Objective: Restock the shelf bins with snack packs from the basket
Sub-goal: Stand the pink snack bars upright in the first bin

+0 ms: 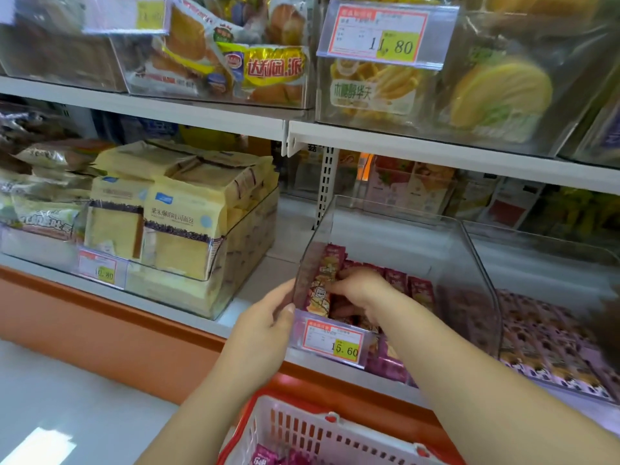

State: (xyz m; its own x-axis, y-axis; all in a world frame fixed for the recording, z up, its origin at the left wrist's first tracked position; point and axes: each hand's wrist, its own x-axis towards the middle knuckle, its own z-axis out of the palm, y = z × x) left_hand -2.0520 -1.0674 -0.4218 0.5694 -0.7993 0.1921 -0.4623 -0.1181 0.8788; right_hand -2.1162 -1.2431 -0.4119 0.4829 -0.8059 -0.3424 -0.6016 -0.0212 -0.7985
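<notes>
Your left hand (265, 317) pinches the front left corner of the clear bin (483, 280). The thumb lies on the front face and the fingers go round the outside of the left wall. Clipped to that bin's front, just right of your thumb, is a red-bordered price tag (335, 344) with "15.60" on a yellow patch; its smaller print is too blurred to read.

Your right hand (359, 286) is inside the bin at its front left, fingers curled round an upright pack (322, 280) that stands against the left wall. The pack is maroon at the top and has a pale printed picture lower down, but the lettering cannot be made out. More maroon snack packs (396, 280) stand in a row behind and to the right of your hand, filling only the bin's lower part.

Below the bin, nearest to you, is the red and white basket (302, 431), with a pink pack (265, 456) lying in it.

Right of the bin, touching its wall, a second bin holds purple packs (550, 344) lying flat. Left of the bin, across a bare stretch of shelf, stand yellow bread packs (181, 236) with Chinese writing ending in "面包". The tag (100, 270) in front of them seems to read "10.80".

On the shelf above the bin hangs a tag (385, 31) reading "11.80". Under it is a pack marked "木糖醇华夫" (355, 92), and further left a yellow pack marked "达利园·派" (275, 67).
</notes>
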